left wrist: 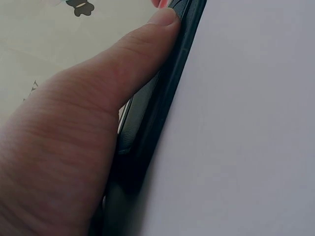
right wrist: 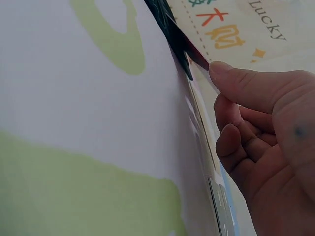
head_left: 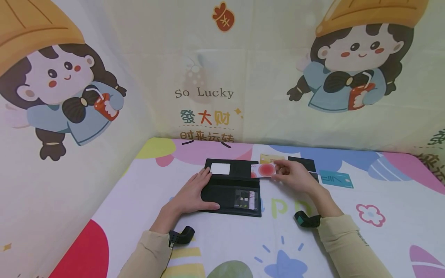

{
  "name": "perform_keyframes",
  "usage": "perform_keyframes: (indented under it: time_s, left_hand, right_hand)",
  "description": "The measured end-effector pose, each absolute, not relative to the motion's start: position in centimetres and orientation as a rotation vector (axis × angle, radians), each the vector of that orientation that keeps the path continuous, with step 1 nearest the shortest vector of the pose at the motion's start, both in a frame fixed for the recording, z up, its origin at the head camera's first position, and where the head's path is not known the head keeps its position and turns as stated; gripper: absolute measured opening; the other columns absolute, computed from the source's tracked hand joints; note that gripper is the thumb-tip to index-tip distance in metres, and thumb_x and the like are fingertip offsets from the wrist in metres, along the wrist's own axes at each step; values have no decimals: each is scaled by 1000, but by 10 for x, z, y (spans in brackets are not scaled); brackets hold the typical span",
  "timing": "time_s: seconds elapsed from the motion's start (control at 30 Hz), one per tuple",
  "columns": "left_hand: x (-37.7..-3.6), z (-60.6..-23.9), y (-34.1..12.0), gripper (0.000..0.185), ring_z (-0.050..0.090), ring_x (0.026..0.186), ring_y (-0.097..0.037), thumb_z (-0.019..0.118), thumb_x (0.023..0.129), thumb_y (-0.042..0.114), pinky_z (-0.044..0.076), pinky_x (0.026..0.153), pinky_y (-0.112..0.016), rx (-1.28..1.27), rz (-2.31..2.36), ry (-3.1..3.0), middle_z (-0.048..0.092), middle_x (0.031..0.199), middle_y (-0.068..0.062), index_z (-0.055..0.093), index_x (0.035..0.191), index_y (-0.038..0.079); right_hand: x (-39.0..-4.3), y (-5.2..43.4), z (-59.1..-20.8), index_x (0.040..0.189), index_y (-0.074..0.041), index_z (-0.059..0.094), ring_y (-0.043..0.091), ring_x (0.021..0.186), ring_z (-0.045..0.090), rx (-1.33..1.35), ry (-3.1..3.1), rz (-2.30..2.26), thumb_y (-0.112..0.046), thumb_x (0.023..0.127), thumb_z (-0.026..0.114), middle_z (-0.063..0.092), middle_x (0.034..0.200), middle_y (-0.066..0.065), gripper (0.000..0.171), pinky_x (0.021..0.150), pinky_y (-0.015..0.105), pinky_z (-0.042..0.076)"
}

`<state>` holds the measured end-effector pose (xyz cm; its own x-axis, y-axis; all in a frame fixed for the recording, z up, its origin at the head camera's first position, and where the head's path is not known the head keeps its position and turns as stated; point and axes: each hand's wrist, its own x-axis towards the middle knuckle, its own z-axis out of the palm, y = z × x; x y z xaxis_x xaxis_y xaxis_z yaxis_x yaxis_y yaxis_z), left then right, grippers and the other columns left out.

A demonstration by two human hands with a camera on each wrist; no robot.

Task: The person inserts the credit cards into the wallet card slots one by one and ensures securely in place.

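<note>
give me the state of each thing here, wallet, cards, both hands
wallet: open, lying flat on the table
white card: sits in the wallet's upper half
red-circle card: pinched by the right hand, at the wallet's right edge
teal card: loose, flat on the table
black card: loose, flat on the table
left hand: presses flat on the wallet
right hand: fingers pinch the red-circle card

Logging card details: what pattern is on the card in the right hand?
White card with a red circle; clearest in the head view.
</note>
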<state>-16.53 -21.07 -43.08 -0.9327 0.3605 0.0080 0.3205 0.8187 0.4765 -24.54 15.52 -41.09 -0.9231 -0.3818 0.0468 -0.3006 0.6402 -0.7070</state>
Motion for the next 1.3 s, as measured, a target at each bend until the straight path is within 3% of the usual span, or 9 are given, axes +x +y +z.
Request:
perform_keyframes:
  time_s: [0.6, 1.3]
  left_hand:
    - [-166, -432, -211, 116, 9, 154, -25, 75, 74, 68, 6, 123, -45, 555, 733, 2924, 15, 168, -8, 28, 159, 4]
    - [-167, -435, -211, 116, 8, 154, -22, 75, 74, 69, 6, 123, -43, 532, 726, 2920, 13, 168, -5, 27, 160, 7]
  right_hand:
    - [-244, 157, -412, 143, 3, 52, 23, 92, 56, -616, 2697, -1178, -17, 94, 75, 63, 101, 7, 58, 74, 27, 51]
    - [-246, 151, -418, 143, 4, 52, 23, 93, 58, -631, 2645, -1282, -11, 93, 74, 64, 103, 7, 56, 78, 23, 50]
